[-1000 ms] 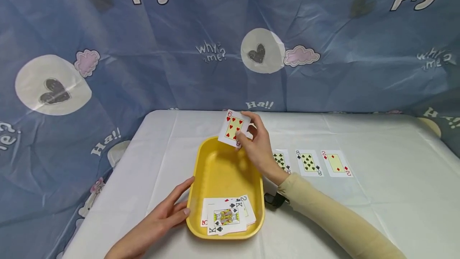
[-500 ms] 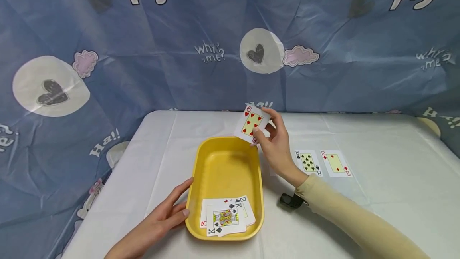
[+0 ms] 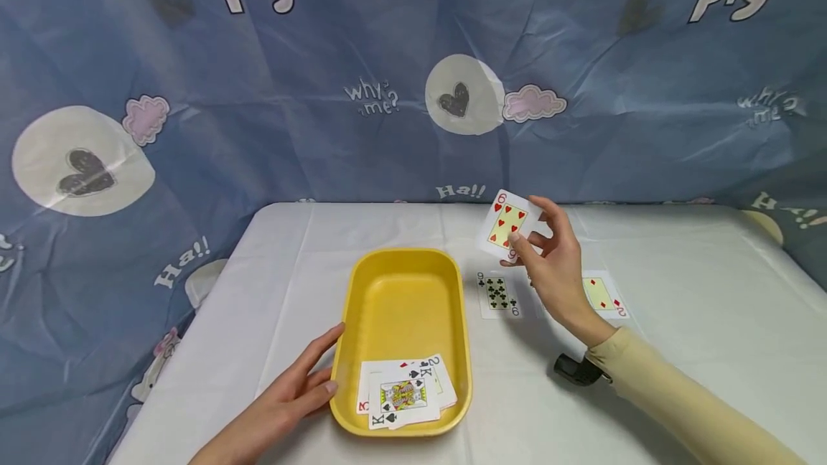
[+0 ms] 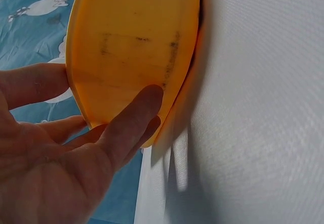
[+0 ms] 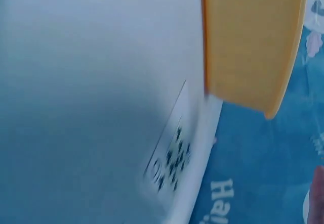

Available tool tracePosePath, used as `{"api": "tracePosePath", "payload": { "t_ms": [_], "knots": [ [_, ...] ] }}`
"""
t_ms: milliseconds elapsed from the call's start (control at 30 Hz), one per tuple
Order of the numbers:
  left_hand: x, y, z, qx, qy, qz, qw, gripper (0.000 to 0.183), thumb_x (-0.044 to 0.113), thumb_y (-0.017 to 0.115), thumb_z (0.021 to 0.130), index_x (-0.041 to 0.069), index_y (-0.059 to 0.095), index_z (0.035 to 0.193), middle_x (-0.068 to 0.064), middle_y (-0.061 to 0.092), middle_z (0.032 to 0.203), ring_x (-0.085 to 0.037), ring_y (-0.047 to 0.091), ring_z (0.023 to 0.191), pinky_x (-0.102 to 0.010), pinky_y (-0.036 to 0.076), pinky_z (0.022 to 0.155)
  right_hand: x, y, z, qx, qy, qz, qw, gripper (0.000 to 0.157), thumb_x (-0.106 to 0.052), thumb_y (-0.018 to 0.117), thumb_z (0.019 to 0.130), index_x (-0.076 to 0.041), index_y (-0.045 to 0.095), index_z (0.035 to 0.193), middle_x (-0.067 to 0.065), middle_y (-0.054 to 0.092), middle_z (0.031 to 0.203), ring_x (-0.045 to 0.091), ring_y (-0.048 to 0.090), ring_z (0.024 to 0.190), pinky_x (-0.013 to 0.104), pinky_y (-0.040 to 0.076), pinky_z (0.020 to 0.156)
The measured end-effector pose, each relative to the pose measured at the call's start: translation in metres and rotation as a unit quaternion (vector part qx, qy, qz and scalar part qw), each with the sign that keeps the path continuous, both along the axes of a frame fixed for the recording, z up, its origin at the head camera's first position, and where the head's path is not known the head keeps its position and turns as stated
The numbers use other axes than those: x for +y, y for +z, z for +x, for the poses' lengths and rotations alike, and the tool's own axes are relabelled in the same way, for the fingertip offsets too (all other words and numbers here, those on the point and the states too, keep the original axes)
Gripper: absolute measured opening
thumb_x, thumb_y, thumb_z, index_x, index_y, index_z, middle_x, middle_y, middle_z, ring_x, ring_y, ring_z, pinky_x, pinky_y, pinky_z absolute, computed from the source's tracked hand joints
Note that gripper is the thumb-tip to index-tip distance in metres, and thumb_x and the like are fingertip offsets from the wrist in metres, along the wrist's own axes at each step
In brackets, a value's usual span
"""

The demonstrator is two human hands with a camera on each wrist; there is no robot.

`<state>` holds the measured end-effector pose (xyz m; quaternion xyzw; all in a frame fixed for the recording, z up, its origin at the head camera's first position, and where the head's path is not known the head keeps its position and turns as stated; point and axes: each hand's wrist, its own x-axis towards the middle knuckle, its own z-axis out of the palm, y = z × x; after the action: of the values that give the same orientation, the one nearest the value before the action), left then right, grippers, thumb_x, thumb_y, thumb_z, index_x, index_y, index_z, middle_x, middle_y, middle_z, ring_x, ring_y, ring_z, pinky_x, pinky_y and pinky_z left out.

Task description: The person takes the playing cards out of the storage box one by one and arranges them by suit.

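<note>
My right hand (image 3: 557, 268) pinches a six of hearts card (image 3: 501, 224) between thumb and fingers, raised above the back of the table, face toward me. Beneath it a nine of clubs (image 3: 497, 294) lies face up; in the right wrist view this card (image 5: 174, 158) is blurred. A two of diamonds (image 3: 602, 294) is partly covered by the right hand, which hides most of the card between these two. My left hand (image 3: 278, 397) rests fairly straight fingers and thumb against the outer left side of a yellow tray (image 3: 403, 314). Its fingers (image 4: 134, 120) touch the tray wall (image 4: 136, 47).
At the tray's near end lies a loose pile of cards, with a king of spades (image 3: 402, 397) on top. The table has a white cloth (image 3: 291, 271), and a blue printed curtain (image 3: 310, 156) hangs behind it. A black device (image 3: 577, 370) sits at the right wrist.
My right hand has carried the six of hearts rightward, from over the tray's far end to above the row of cards. The nine of clubs is uncovered again. My left hand stays at the tray.
</note>
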<state>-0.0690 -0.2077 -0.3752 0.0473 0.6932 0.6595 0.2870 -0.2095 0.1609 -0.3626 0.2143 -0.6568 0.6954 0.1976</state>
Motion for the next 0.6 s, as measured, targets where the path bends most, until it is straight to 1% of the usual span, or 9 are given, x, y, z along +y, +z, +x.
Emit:
{"api": "tracePosePath", "payload": {
  "t_ms": [67, 167, 267, 333, 433, 533, 600],
  "knots": [
    [0.000, 0.000, 0.000, 0.000, -0.002, 0.002, 1.0000, 0.069, 0.027, 0.052, 0.104, 0.030, 0.011, 0.159, -0.023, 0.024, 0.158, -0.031, 0.040, 0.137, -0.042, 0.044, 0.103, 0.010, 0.001, 0.002, -0.003, -0.009, 0.004, 1.000, 0.062, 0.015, 0.060, 0.090, -0.006, 0.041, 0.145, 0.014, 0.041, 0.116, 0.019, 0.068, 0.084, 0.038, 0.059, 0.059],
    [0.000, 0.001, 0.000, 0.001, -0.001, -0.003, 1.0000, 0.070, 0.028, 0.053, 0.103, 0.031, 0.011, 0.159, -0.023, 0.025, 0.157, -0.031, 0.041, 0.136, -0.041, 0.045, 0.102, 0.027, 0.005, 0.006, -0.005, -0.025, 0.014, 1.000, 0.062, 0.016, 0.060, 0.089, -0.006, 0.043, 0.144, 0.014, 0.044, 0.116, 0.017, 0.068, 0.084, 0.030, 0.059, 0.062],
    [0.001, 0.002, -0.001, 0.000, -0.001, -0.011, 0.9999, 0.070, 0.030, 0.054, 0.103, 0.032, 0.013, 0.158, -0.019, 0.021, 0.159, -0.030, 0.040, 0.137, -0.041, 0.045, 0.103, 0.046, 0.010, 0.010, -0.005, -0.044, 0.034, 0.998, 0.062, 0.018, 0.061, 0.087, -0.006, 0.046, 0.142, 0.015, 0.048, 0.114, 0.015, 0.066, 0.084, 0.022, 0.056, 0.064],
    [0.002, 0.002, -0.002, -0.001, 0.000, -0.010, 0.9999, 0.069, 0.030, 0.054, 0.103, 0.032, 0.013, 0.158, -0.019, 0.021, 0.160, -0.030, 0.040, 0.137, -0.042, 0.044, 0.103, 0.059, 0.013, 0.013, -0.004, -0.049, 0.053, 0.997, 0.062, 0.018, 0.061, 0.087, -0.006, 0.046, 0.142, 0.015, 0.049, 0.113, 0.014, 0.064, 0.084, 0.020, 0.055, 0.064],
    [0.002, 0.000, -0.002, -0.003, -0.002, -0.006, 1.0000, 0.068, 0.029, 0.052, 0.103, 0.032, 0.012, 0.158, -0.020, 0.022, 0.159, -0.030, 0.040, 0.137, -0.042, 0.044, 0.103, 0.080, 0.014, 0.017, -0.004, -0.046, 0.077, 0.996, 0.064, 0.020, 0.061, 0.086, -0.004, 0.045, 0.143, 0.015, 0.048, 0.112, 0.014, 0.063, 0.088, 0.019, 0.055, 0.062],
    [0.001, 0.000, -0.001, -0.007, -0.001, -0.007, 1.0000, 0.069, 0.028, 0.053, 0.103, 0.032, 0.012, 0.158, -0.021, 0.024, 0.158, -0.029, 0.041, 0.136, -0.041, 0.045, 0.103, 0.100, 0.015, 0.020, -0.016, -0.041, 0.105, 0.993, 0.066, 0.021, 0.061, 0.085, -0.002, 0.044, 0.144, 0.014, 0.048, 0.113, 0.013, 0.064, 0.089, 0.018, 0.054, 0.061],
    [0.001, 0.000, 0.000, -0.009, -0.002, -0.011, 0.9999, 0.069, 0.029, 0.054, 0.103, 0.033, 0.012, 0.158, -0.019, 0.023, 0.159, -0.029, 0.040, 0.137, -0.041, 0.045, 0.103, 0.114, 0.015, 0.021, -0.024, -0.028, 0.105, 0.994, 0.068, 0.023, 0.061, 0.084, -0.001, 0.043, 0.144, 0.013, 0.049, 0.112, 0.012, 0.065, 0.087, 0.018, 0.054, 0.061]
  ]
}}
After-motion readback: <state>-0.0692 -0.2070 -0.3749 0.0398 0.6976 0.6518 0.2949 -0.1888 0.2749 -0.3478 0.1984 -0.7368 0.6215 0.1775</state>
